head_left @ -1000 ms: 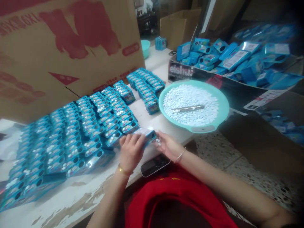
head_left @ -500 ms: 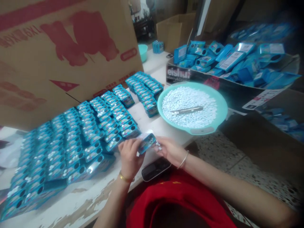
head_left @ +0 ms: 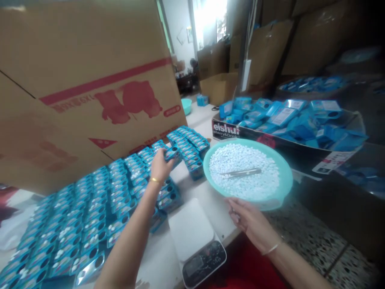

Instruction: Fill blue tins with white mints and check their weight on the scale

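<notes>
My left hand (head_left: 161, 166) is closed on a small blue box (head_left: 172, 152) with a dark round spot on its top, held above the far end of the rows of blue boxes (head_left: 99, 208). White tablets lie on many boxes in those rows. My right hand (head_left: 245, 218) is at the near rim of the turquoise basin (head_left: 287, 182), its fingers curled in; what they hold is too blurred to make out. White tablets (head_left: 240, 158) fill the basin, and metal tweezers (head_left: 242, 172) rest on them. Between my hands sits a white kitchen scale (head_left: 192, 233).
A large cardboard box (head_left: 126, 48) stands behind the rows at left. At right, a dark carton (head_left: 288, 154) is heaped with blue packs (head_left: 282, 116). A second turquoise basin (head_left: 186, 106) and an open cardboard box (head_left: 218, 86) are farther back. The table's edge runs along the near right.
My left hand has carried the blue box away from me, over the rows. My right hand has left the box and moved right to the basin. The view has tilted up, and the scale shows fully.
</notes>
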Action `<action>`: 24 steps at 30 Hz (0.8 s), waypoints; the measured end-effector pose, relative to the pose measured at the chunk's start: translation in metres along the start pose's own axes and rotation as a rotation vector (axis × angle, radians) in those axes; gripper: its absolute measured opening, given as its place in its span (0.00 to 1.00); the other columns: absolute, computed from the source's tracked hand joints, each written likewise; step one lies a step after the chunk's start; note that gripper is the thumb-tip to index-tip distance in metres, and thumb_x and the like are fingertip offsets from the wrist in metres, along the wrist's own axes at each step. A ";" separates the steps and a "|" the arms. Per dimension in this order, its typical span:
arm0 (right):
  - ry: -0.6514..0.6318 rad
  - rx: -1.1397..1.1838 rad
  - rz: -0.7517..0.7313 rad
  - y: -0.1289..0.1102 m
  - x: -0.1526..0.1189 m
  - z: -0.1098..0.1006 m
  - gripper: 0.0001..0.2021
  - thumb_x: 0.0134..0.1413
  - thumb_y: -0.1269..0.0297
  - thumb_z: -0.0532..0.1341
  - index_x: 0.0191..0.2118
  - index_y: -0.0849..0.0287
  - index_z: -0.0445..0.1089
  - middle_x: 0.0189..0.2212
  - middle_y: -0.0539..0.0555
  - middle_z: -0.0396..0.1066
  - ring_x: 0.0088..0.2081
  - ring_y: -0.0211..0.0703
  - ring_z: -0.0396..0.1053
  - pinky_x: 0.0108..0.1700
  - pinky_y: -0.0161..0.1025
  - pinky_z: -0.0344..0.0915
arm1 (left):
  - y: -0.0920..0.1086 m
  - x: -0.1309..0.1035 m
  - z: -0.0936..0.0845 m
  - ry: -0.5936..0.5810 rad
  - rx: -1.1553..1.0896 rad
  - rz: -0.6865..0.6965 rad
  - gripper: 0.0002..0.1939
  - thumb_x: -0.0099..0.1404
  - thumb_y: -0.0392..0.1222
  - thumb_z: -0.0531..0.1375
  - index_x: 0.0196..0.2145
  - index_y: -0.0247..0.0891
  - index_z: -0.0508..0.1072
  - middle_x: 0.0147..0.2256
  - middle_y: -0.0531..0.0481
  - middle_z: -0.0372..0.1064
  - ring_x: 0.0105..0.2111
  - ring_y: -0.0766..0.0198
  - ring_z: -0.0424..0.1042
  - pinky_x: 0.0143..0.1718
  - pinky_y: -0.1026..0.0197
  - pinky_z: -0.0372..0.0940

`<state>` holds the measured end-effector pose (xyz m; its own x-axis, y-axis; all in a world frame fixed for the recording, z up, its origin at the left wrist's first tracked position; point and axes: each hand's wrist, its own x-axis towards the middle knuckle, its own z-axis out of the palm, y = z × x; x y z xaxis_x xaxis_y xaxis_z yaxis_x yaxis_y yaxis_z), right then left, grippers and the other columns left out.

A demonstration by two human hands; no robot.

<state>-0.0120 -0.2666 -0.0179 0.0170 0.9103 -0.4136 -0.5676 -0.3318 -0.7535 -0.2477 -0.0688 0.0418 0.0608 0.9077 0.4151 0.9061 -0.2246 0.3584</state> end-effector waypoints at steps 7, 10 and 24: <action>0.001 -0.023 0.043 0.006 0.004 -0.007 0.17 0.43 0.50 0.70 0.36 0.56 0.76 0.26 0.48 0.62 0.23 0.31 0.55 0.21 0.31 0.50 | -0.036 0.052 0.066 -0.324 0.290 -0.103 0.17 0.54 0.42 0.65 0.40 0.34 0.67 0.38 0.42 0.72 0.38 0.57 0.71 0.35 0.62 0.61; 0.017 -0.039 0.077 0.007 0.005 -0.008 0.18 0.43 0.49 0.69 0.37 0.56 0.76 0.27 0.48 0.63 0.23 0.30 0.56 0.23 0.29 0.52 | -0.048 0.058 0.076 -0.358 0.349 -0.071 0.15 0.56 0.44 0.64 0.40 0.35 0.69 0.41 0.42 0.71 0.41 0.57 0.70 0.39 0.62 0.62; -0.006 -0.003 0.188 -0.002 0.001 -0.010 0.15 0.46 0.52 0.68 0.38 0.55 0.76 0.29 0.48 0.66 0.24 0.29 0.57 0.26 0.28 0.58 | -0.072 0.104 0.075 -0.373 0.611 0.093 0.13 0.63 0.37 0.52 0.37 0.40 0.77 0.48 0.38 0.65 0.51 0.47 0.60 0.48 0.49 0.55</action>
<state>-0.0026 -0.2678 -0.0218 -0.0944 0.8337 -0.5440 -0.5582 -0.4968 -0.6645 -0.2754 0.0682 -0.0033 0.1891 0.9795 0.0692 0.9558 -0.1674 -0.2415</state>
